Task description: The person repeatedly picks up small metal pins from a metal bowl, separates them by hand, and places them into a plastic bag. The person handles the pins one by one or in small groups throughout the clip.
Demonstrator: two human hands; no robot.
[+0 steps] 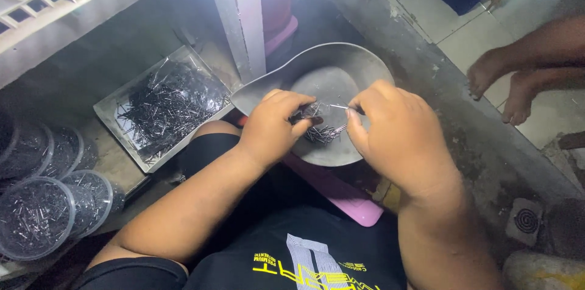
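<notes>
Hands (271, 128) (396, 137) pinching pins (323, 133) over pan (341, 64); tray (109, 107) left.

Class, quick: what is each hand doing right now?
Left hand: closed on a bunch of thin metal pins.
Right hand: pinching one pin.

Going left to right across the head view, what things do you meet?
Clear round tubs of small pins → square tray of dark pins → left hand → grey metal pan → right hand → another person's bare feet.
</notes>
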